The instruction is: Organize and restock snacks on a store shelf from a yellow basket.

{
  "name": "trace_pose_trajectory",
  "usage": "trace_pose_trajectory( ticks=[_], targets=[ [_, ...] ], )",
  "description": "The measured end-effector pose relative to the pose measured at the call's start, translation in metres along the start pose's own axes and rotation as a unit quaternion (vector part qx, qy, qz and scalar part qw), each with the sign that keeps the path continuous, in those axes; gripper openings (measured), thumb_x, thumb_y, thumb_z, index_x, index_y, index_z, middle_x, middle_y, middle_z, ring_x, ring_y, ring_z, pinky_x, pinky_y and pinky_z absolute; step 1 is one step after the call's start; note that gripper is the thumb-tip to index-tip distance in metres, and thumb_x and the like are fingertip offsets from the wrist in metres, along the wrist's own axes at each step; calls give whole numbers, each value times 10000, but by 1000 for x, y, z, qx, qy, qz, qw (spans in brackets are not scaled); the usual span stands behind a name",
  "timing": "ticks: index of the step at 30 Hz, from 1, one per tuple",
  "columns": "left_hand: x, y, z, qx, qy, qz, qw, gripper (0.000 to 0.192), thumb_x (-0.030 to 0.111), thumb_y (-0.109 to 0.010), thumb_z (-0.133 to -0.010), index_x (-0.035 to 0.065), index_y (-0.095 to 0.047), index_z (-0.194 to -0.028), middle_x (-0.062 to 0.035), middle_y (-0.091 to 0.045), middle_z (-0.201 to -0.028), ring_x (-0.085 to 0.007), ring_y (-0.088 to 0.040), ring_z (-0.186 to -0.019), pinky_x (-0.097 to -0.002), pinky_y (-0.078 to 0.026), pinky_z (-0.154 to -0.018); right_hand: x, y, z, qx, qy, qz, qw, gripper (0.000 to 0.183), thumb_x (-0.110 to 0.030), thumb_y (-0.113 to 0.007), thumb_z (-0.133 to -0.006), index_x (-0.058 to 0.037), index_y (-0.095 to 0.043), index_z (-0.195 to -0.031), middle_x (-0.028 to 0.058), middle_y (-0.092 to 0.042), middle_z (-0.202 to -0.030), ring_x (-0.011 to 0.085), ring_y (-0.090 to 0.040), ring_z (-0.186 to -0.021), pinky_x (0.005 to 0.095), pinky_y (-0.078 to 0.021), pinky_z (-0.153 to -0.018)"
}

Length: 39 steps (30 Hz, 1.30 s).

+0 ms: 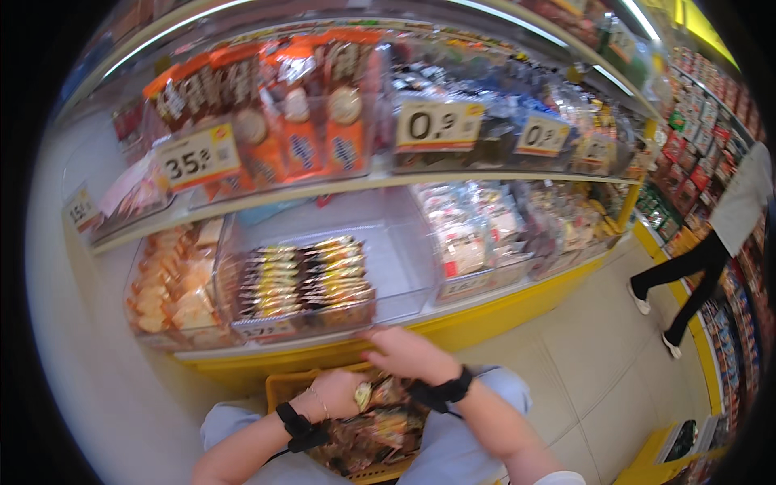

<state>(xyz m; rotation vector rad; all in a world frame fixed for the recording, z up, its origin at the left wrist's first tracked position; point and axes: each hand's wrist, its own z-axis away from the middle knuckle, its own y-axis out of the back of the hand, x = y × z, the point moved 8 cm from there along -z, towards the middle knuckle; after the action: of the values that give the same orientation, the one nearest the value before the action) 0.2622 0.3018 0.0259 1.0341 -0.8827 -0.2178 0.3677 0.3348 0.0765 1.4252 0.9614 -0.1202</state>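
Observation:
My left hand is over the back left of a yellow plastic basket, its fingers bent near a small shiny wrapped piece; whether it grips that piece is unclear. The basket stands between my knees and holds many small packaged snacks. My right hand reaches above the basket's back right, fingers pointing left by the shelf's yellow front edge, with no item visible in it. Just beyond, a clear plastic bin holds rows of gold and dark wrapped bars in its left part.
Bagged pale snacks lie in bins to the right, orange-wrapped packs to the left. An upper shelf with price tags overhangs them. A person walks in the tiled aisle at right. A yellow stand is lower right.

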Motion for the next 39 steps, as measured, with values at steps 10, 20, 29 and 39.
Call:
trace_pose_trajectory(
  ticks=[10,20,29,39],
  targets=[
    [22,112,14,84,-130,485,861,348,41,-765,-783,-38,-628,-1094,-23,-696,-960,-44,-596,-856,-212,-505,-763,15,66,9,32,-70,-453,888,410,-294,-391,-1043,-15,-515,-1317,162,-652,-1170,204,-612,-1100,324,-435,-992],
    [-44,44,34,115,-6,786,607,552,12,-621,-875,32,-411,-1385,-84,-569,-1271,-173,-577,-1107,-297,-471,-937,-10,57,7,5,-26,-718,696,830,-456,-606,-884,-43,-222,-1494,293,-402,-1412,368,-419,-1324,497,-363,-1085],
    [-119,-23,44,190,-53,777,597,558,355,-455,-987,56,-343,-1446,-130,-445,-1413,-254,-494,-1233,-440,-415,-1046,-37,22,11,-18,-65,-812,579,992,-277,-754,-784,-127,-124,-1535,116,-303,-1508,269,-336,-1387,454,-324,-1122],
    [-48,34,34,198,-46,680,704,722,52,-595,-915,80,-157,-1487,-113,-445,-1386,-192,-522,-1179,-352,-444,-1008,-10,32,34,25,-69,-705,706,1187,-331,-857,-689,-156,-48,-1539,151,-281,-1523,310,-381,-1356,448,-385,-1082]
  ],
)
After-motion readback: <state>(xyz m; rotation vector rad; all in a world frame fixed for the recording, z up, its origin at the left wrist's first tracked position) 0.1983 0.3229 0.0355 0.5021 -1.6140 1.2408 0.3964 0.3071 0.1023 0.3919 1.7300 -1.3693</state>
